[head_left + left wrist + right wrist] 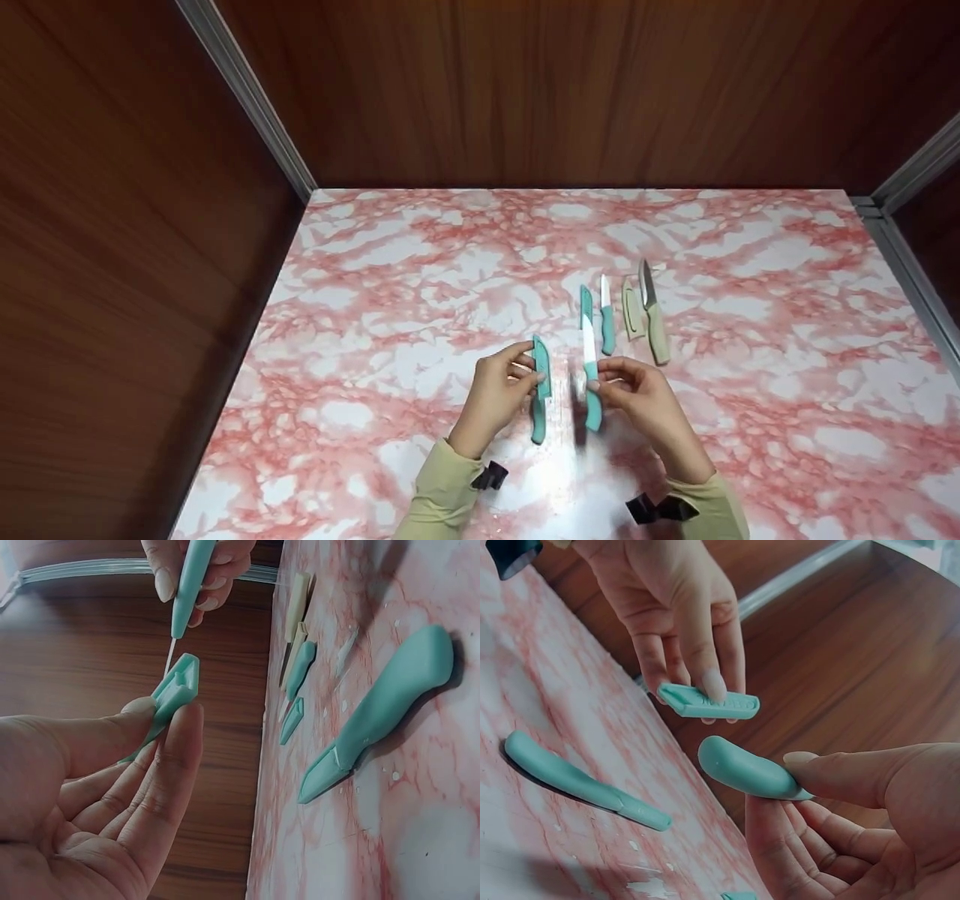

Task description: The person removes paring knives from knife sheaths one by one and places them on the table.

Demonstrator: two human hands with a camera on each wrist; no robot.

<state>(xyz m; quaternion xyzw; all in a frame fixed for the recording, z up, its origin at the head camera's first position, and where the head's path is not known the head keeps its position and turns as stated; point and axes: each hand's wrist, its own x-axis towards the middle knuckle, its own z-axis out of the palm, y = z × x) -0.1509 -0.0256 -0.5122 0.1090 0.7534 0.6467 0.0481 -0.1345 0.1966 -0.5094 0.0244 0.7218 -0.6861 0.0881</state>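
Note:
My left hand (504, 390) pinches a teal knife sheath (174, 694) between thumb and fingers, raised off the table. The knife's teal handle (593, 405) is pinched by my right hand (641, 394), and its thin white blade (589, 343) points away from me. In the left wrist view the blade passes close by the sheath; whether they touch I cannot tell. Below the left hand lies a sheathed teal knife (394, 694) on the table, its sheath end partly covered in the head view by the held sheath.
Farther off on the marbled red-and-white table (375, 300) lie a teal sheath (586, 298), a small teal knife (607, 330) with a white blade, a beige sheath (632, 311) and a beige-handled knife (657, 334) with a bare metal blade. Brown wood panels (562, 97) surround the table.

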